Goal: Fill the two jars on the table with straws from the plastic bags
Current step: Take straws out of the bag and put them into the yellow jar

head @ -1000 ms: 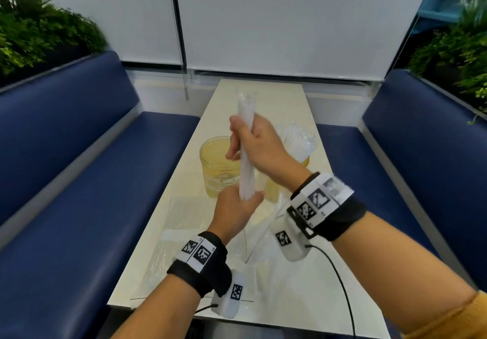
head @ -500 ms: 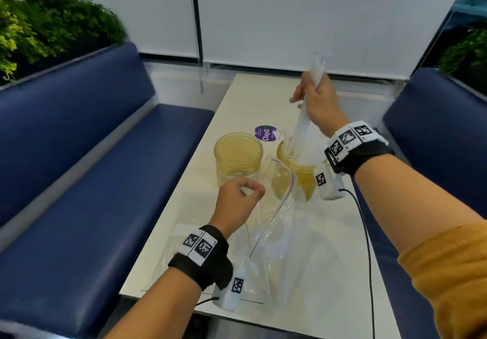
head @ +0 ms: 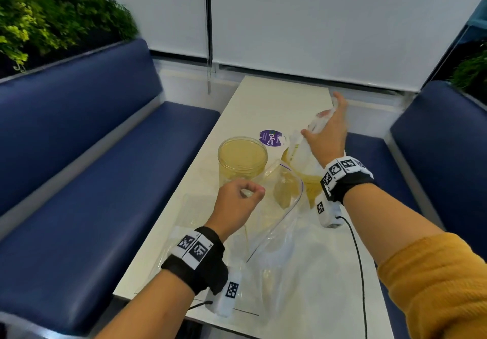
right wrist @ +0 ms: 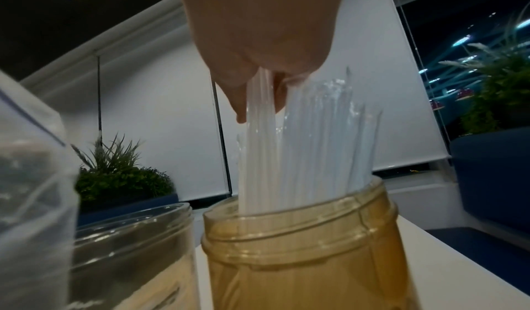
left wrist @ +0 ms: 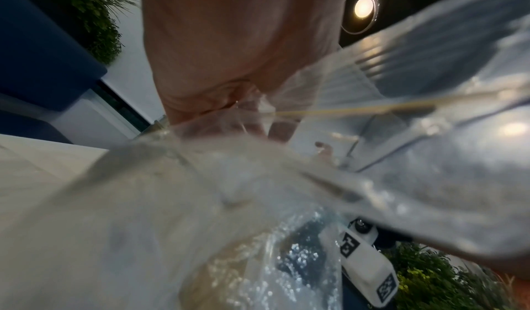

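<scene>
Two amber-tinted clear jars stand mid-table. The left jar [head: 242,154] [right wrist: 129,247] holds no straws. My right hand [head: 326,133] [right wrist: 259,97] is above the right jar [head: 303,180] [right wrist: 301,247], thumb and fingers loosely round a bundle of clear straws [head: 303,151] [right wrist: 258,156] whose lower ends stand inside it. More straws [right wrist: 329,133] fan out to the right in the same jar. My left hand [head: 245,193] pinches the mouth of a clear plastic bag [head: 279,207] [left wrist: 315,179] in front of the jars; its fingers show only through the plastic in the left wrist view.
A purple "ClayG" lid [head: 271,138] lies behind the jars. Another flat clear bag [head: 189,212] is spread on the white table [head: 263,96] under my left wrist. Blue benches [head: 92,167] run along both sides, with plants [head: 52,17] behind them. A cable [head: 355,246] trails from my right wrist.
My right hand lifted the straw bundle out of the bag, carried it right and lowered it into the right jar. The left hand stayed on the bag.
</scene>
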Action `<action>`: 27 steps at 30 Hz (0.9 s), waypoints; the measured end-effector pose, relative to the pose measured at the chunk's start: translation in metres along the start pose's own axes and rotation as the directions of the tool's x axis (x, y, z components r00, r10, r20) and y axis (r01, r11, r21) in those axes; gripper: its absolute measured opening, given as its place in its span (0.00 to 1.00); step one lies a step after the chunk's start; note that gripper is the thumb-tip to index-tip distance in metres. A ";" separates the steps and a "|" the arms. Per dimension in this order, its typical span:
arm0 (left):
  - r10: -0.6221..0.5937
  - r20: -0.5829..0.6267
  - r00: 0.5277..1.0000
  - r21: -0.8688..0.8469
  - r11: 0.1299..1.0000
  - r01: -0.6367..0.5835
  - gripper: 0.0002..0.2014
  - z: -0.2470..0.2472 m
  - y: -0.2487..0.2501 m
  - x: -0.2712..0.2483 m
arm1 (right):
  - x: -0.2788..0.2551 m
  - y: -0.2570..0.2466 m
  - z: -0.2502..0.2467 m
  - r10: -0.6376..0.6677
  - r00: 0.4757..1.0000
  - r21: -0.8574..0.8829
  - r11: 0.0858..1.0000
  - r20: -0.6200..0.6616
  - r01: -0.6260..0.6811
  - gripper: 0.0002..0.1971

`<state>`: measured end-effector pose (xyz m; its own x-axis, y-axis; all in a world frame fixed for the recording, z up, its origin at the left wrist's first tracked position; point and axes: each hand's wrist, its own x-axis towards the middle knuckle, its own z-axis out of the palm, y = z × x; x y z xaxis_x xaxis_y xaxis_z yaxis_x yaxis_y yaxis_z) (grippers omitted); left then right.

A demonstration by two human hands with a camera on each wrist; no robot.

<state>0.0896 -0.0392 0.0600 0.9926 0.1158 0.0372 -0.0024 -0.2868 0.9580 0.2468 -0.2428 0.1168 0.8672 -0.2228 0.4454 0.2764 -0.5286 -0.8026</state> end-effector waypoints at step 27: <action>0.307 0.172 0.936 0.149 0.931 -0.332 0.33 0.005 0.027 -0.002 | -0.077 -0.096 -0.050 -0.073 0.644 -0.352 0.788 0.761 0.505 0.18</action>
<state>0.0878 -0.0522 0.0843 0.9494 -0.1428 0.2796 -0.3139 -0.4469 0.8377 0.1328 -0.2157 0.1788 0.8540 0.5185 0.0431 0.5098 -0.8174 -0.2683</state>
